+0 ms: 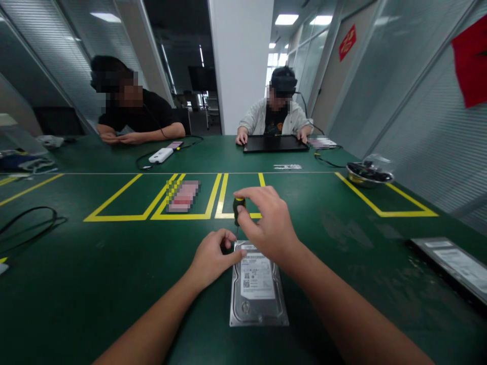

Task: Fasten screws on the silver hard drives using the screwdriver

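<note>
A silver hard drive (257, 296) with a white label lies flat on the green table (95, 274) in front of me. My right hand (268, 225) grips a small screwdriver (238, 209) with a black and yellow handle, held upright over the drive's far left corner. My left hand (212, 256) rests at that same corner, fingertips pinched by the screwdriver's tip. What the fingertips hold is hidden.
A metal bowl (369, 174) with dark parts sits at the far right. Another flat drive (454, 266) lies at the right edge. Black cables (28, 223) loop at the left. Two people sit across the table, one behind a black laptop (275, 143).
</note>
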The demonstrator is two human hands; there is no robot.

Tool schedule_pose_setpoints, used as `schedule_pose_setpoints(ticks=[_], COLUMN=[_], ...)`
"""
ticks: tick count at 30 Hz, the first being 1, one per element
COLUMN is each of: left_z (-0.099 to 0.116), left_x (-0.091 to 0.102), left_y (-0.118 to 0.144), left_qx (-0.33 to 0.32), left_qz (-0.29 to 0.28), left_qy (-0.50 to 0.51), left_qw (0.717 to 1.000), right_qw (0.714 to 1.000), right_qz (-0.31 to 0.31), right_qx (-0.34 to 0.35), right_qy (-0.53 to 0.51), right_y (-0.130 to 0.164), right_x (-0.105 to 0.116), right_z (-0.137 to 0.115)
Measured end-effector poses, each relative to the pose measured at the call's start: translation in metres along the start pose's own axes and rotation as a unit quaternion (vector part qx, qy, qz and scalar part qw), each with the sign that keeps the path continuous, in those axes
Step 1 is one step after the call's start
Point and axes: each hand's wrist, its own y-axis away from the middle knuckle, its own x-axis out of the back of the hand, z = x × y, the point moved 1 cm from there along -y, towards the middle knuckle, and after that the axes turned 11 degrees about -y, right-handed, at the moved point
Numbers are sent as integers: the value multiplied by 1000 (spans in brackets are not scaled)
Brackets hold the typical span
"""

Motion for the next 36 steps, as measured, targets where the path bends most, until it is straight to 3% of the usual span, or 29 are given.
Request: schedule_pose_setpoints(ticks=[25,36], left_z=[-2,-1], left_x=[-2,-1], left_y=[1,1], left_qx=[-8,-4], left_qz=[-1,-3], left_qy=[11,0], left_qw=[1000,1000], right_qw=[999,999], right_qz=[-16,-22], right_qx=[-42,-26], right_qy=[-3,-27], right_y=[-1,-1], right_x=[1,0], right_z=[3,4])
